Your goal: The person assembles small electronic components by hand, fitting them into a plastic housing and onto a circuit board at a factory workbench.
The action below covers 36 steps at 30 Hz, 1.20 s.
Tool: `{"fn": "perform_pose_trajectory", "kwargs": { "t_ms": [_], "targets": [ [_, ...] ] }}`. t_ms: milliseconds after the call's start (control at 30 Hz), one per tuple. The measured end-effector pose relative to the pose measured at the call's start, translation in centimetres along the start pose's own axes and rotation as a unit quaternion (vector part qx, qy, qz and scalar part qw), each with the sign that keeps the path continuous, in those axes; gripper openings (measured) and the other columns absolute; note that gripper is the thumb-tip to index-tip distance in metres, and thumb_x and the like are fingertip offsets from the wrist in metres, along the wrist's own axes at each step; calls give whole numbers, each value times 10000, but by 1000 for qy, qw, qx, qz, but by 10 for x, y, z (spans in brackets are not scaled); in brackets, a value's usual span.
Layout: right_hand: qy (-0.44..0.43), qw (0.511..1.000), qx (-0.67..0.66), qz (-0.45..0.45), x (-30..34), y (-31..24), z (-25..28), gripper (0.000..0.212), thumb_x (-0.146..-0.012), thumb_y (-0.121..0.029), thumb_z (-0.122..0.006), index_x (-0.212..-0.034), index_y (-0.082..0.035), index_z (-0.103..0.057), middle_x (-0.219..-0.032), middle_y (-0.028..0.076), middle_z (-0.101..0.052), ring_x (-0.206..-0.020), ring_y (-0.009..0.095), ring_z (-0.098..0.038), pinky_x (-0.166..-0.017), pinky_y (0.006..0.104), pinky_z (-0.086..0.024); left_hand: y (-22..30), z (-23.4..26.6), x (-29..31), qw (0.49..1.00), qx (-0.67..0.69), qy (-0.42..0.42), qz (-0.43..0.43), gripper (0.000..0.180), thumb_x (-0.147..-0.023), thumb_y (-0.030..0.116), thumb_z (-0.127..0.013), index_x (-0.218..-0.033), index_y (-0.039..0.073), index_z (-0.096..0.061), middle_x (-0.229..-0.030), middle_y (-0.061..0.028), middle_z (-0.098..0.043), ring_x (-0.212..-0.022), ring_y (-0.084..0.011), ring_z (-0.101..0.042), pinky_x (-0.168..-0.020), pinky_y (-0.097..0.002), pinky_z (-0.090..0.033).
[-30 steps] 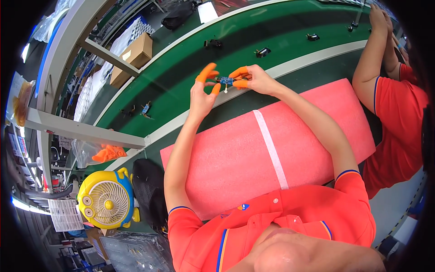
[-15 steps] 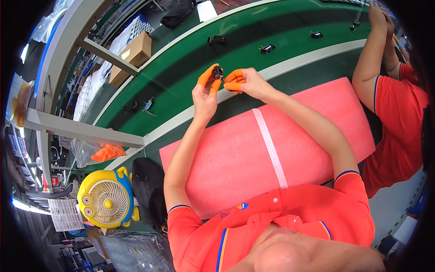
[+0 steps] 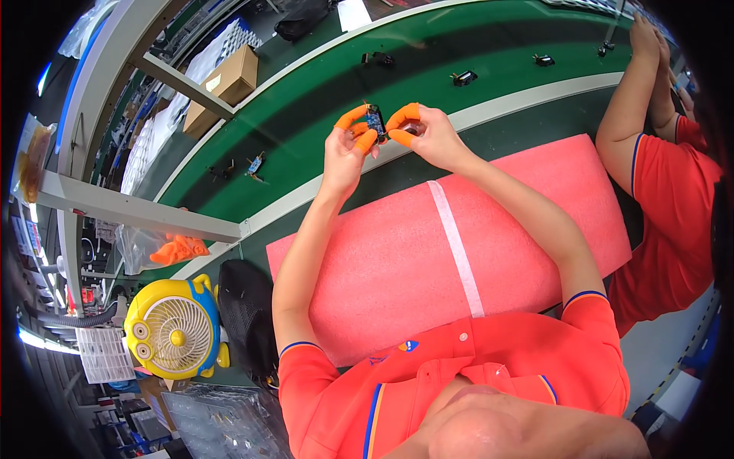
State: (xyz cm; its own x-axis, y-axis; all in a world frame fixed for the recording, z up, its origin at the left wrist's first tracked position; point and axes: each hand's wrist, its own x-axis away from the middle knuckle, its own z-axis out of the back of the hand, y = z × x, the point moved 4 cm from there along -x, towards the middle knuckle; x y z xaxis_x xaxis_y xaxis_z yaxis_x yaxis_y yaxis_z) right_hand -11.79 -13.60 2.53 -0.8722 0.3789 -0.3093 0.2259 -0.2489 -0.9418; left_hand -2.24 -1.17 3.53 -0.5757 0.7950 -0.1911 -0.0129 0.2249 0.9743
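Head view: small dark part [image 3: 375, 120] pinched between orange-capped fingers [image 3: 354, 117] of 2 hands.

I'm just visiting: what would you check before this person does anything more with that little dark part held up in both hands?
1. Part held: ok. The small dark part sits between the fingertips of the left hand and the right hand.
2. Finger covers on: ok. Orange finger cots show on the fingertips that pinch it.
3. Soft surface below: ok. The pink foam pad lies under the forearms.
4. Belt clear ahead: ok. The green conveyor belt is bare just beyond the hands; other small parts lie farther off.
5. Neighbour clear: ok. The co-worker's arm is off to the right.
6. Part's condition: cannot tell, too small.
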Motion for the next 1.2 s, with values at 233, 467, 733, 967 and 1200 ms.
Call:
{"fn": "perform_pose_trajectory", "kwargs": {
  "t_ms": [233,467,733,967,1200],
  "targets": [
    [46,972,139,183,9,-25,-3,158,-763,1,-636,-919,-22,-620,-857,82,-578,-729,193,-598,-631,274,-473,8,0,1,989,116,-45,79,304,-863,-12,-521,-1162,-48,-479,-928,-141,-583,-726,-161,-553,-591,-251,-439],
    [25,916,217,336,14,-36,-1,142,-755,27,-639,-886,-20,-607,-863,81,-585,-725,190,-598,-605,282,-466,9,6,-2,974,190,-55,111,287,-863,25,-545,-1132,-58,-489,-906,-142,-585,-713,-169,-554,-579,-258,-441],
    [37,968,159,190,15,-28,-5,173,-746,48,-640,-904,-11,-602,-868,89,-573,-709,182,-603,-556,273,-473,9,1,2,987,127,-68,75,286,-849,14,-568,-1126,-34,-515,-919,-143,-589,-730,-163,-569,-605,-254,-464],
    [43,957,196,210,16,-20,-7,174,-749,55,-633,-910,0,-596,-868,96,-561,-719,198,-618,-560,294,-491,14,-7,2,997,-38,-50,44,328,-815,-25,-567,-1137,-46,-510,-918,-115,-608,-743,-144,-590,-624,-260,-495],
    [35,903,329,276,19,-12,-12,197,-748,7,-668,-928,28,-590,-899,126,-549,-716,250,-602,-585,342,-510,8,-1,6,927,-343,107,-109,360,-750,-39,-563,-1110,-22,-542,-846,-125,-622,-632,-124,-582,-558,-265,-500]
  ]
}}
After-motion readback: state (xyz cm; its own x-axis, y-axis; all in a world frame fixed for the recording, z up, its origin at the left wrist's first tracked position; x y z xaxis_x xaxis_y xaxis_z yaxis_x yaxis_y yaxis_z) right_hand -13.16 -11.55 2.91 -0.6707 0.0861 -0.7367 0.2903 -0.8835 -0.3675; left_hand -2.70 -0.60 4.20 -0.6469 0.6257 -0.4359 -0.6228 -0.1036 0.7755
